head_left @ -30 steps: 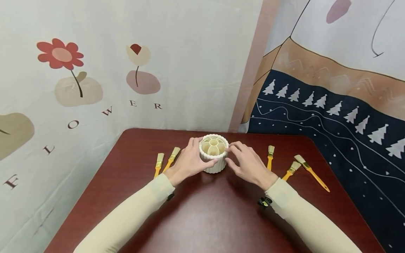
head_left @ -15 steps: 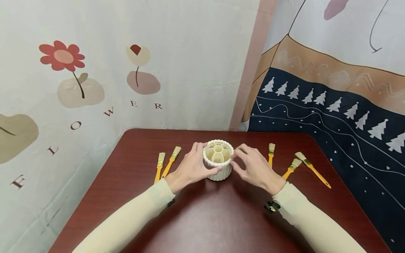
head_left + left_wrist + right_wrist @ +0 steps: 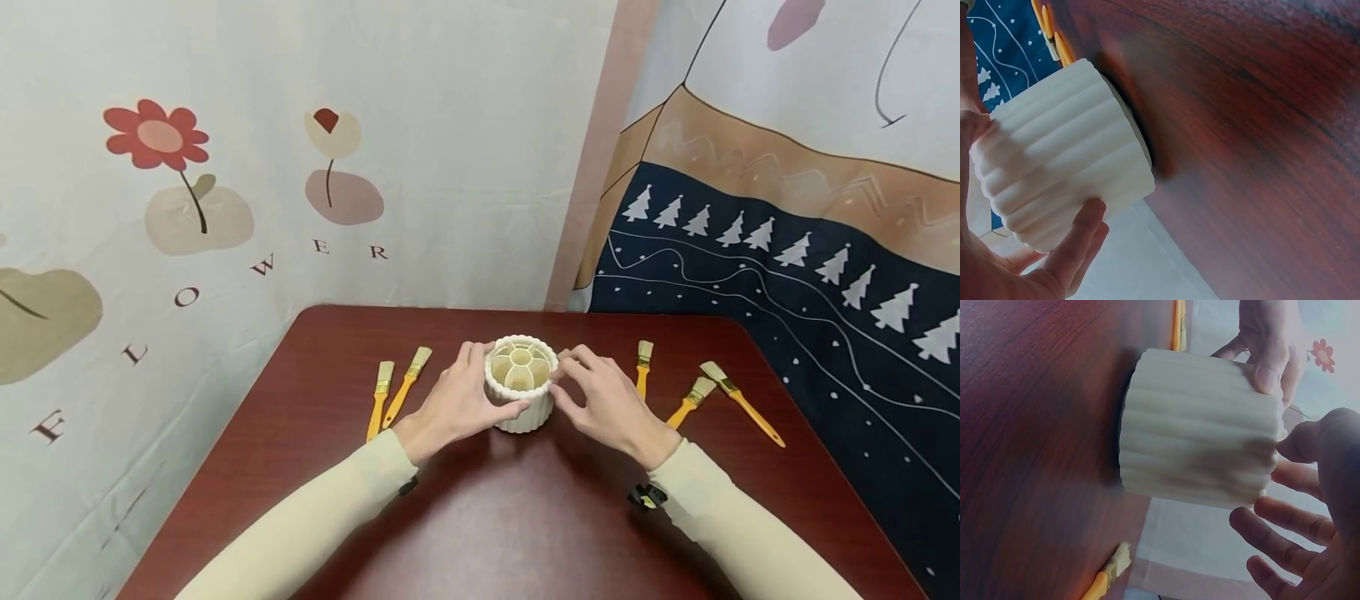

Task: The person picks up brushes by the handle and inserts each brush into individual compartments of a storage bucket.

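Observation:
A cream pen holder (image 3: 531,413) with fluted sides, a scalloped rim and flower-shaped compartments stands upright on the dark red table (image 3: 480,517). My left hand (image 3: 461,402) grips its left side, the thumb along the front and the fingers round the back. At the right of the rim, my right hand (image 3: 611,408) pinches the edge with thumb and fingertips. The right wrist view shows the holder's fluted wall (image 3: 1197,431), with the lower fingers of that hand spread apart from it. In the left wrist view, left fingertips press the wall (image 3: 1066,150). No brush shows inside the compartments.
Two yellow-handled paintbrushes lie left of my left hand, one of them a brush (image 3: 407,387) angled toward the holder. Three more lie at right, including a brush (image 3: 742,404) near the table's right side. Printed cloths (image 3: 465,167) hang behind the table.
Both hands have shifted the pen holder slightly right and toward me, mostly in the first half second. The grip looks the same, and the brushes lie where they were.

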`<state>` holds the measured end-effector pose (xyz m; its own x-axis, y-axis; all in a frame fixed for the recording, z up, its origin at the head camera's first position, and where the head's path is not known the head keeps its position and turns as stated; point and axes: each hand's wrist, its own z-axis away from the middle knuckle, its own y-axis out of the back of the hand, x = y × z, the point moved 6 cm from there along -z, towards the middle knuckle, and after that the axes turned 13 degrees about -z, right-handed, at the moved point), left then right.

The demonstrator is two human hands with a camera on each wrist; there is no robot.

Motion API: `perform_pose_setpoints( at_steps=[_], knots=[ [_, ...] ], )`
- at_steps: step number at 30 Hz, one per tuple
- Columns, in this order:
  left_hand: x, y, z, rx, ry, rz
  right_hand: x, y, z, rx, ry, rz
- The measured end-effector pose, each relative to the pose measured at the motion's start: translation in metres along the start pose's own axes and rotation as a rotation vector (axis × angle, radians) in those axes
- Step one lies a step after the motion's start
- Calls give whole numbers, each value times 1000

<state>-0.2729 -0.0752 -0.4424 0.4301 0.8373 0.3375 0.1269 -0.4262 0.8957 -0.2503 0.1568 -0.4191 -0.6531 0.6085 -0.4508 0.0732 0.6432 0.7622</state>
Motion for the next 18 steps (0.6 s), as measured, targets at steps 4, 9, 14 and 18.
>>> perform_pose_setpoints(
  at_steps=[4, 9, 14, 18],
  knots=[
    [-1, -1, 1, -2, -3, 16, 1, -1, 2, 10, -2, -12],
    [-2, -1, 0, 0, 3, 31, 0, 0, 1, 8, -2, -9],
    [-2, 1, -1, 3, 29, 41, -1, 2, 1, -15, -34, -17],
    [-1, 0, -1, -1, 32, 49, 2, 3, 4, -36, -55, -47]
  ],
)
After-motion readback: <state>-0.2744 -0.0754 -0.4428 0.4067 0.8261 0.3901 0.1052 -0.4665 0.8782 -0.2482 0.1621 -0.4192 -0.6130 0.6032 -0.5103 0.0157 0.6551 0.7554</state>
